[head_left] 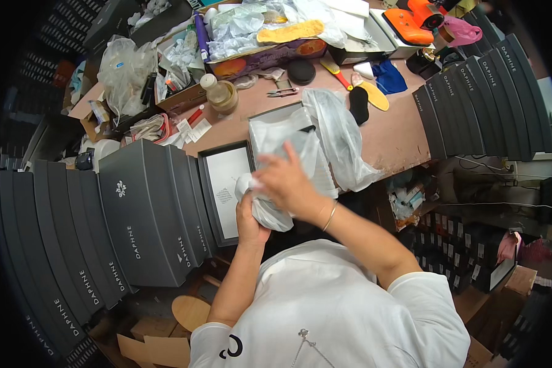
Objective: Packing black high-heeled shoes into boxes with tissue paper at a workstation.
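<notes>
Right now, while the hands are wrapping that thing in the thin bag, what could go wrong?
1. The bag is thin and bunched between the left hand and right hand; a hard pull might tear it.
2. The open box sits near the table edge; a bump from an elbow could tip it off.
3. Loose plastic sheet spreads beside the hands and might snag and drag the scissors or soles.

Wrapped item (270,211) hidden under tissue
</notes>
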A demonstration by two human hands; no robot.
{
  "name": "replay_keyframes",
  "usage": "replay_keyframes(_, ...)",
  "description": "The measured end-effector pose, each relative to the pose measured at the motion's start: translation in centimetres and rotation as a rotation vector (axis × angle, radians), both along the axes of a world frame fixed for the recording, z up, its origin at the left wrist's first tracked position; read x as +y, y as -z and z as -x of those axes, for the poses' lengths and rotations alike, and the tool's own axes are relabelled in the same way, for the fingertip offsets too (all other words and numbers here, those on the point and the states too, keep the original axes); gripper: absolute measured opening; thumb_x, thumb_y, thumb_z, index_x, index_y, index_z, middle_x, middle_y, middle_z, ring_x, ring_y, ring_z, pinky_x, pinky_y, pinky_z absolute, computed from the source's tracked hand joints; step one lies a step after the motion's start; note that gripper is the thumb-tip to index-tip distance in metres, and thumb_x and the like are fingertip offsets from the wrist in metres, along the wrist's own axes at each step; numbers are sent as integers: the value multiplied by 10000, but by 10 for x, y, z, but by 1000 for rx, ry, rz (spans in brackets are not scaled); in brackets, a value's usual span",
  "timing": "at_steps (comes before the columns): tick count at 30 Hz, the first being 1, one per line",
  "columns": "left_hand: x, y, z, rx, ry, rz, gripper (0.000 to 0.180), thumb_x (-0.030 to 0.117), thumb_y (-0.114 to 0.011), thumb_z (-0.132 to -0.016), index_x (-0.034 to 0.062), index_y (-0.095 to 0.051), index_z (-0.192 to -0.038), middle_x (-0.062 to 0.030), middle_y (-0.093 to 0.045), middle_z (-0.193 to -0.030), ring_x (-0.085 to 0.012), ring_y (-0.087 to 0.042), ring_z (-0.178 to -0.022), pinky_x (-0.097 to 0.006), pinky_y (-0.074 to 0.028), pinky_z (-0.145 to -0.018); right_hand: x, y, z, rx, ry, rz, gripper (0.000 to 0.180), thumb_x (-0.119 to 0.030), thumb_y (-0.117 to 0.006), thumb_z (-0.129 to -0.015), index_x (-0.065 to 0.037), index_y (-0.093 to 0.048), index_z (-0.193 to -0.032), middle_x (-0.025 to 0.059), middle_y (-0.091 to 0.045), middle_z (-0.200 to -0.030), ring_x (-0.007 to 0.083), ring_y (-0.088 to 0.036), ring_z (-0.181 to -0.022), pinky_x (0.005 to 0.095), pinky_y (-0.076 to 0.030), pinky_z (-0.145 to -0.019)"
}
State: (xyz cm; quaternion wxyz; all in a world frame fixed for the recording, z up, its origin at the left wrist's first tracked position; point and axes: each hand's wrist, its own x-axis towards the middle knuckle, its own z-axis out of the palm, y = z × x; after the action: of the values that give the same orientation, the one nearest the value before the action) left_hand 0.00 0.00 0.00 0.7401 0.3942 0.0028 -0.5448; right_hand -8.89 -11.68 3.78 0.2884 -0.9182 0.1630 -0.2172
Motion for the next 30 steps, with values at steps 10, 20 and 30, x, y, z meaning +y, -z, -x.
replay_keyframes(10,5,3,-38,177,63,120,508,347,-431,-989,170,-304,-1448,-172,-484,-1350,-306,-537,-1179,-455,-467,-976,-81,-73,54,355,-109,118,713,-203,-769,-704,-112,-453,-1336,145,-563,-1149,339,-558,-1035,458,-441,-888)
replay_keyframes(20,-3,-91,-59,-633,-800,-482,610,465,-368,-980,4,-359,-1378,-165,-451,-1341,-328,-426,-1263,-499,-359,-1055,-137,11,81,293,489,-140,567,-257,-664,-799,-47,-458,-1285,190,-596,-961,376,-605,-838,451,-487,-727)
replay_keyframes(30,-1,-89,-76,-1009,153,-286,504,386,-545,-940,-37,-574,-1212,-90,-639,-1046,-200,-576,-1033,-342,-441,-921,-151,-60,75,370,-35,-71,401,-317,-554,-795,-16,-613,-1052,212,-639,-876,386,-618,-828,457,-485,-741)
